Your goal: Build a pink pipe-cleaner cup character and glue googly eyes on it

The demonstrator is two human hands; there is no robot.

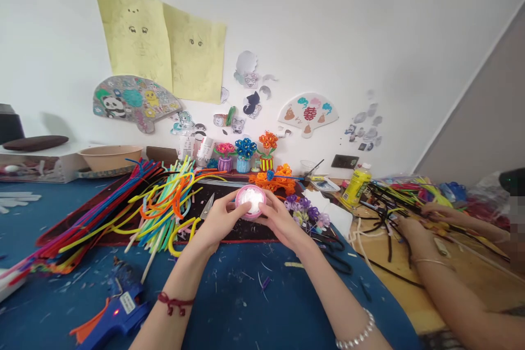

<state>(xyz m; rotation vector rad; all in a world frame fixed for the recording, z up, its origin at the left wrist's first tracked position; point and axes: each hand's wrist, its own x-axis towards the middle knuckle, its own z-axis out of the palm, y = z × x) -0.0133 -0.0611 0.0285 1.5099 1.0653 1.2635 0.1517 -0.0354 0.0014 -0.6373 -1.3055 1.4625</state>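
Between both hands I hold a small round pink pot point(250, 201) with a white filling, its top tilted toward me. My left hand point(230, 210) grips the pot's left side, thumb on the white surface near the rim. From the right, my right hand point(275, 211) wraps the other side, thumb at the lower rim. The fingers behind the pot are partly hidden. Scissors point(208, 206) lie just left of my left hand. Purple pipe-cleaner flowers point(305, 209) are close to my right hand, with orange flowers point(279, 178) behind the pot.
A blue glue gun point(118, 311) with a lit red light lies front left. Bundles of coloured pipe cleaners point(164, 213) spread across the left. Flower pots point(246, 156) line the wall. A yellow bottle point(356, 186) stands right, beside a co-worker's hands point(414, 229) handling dark stems.
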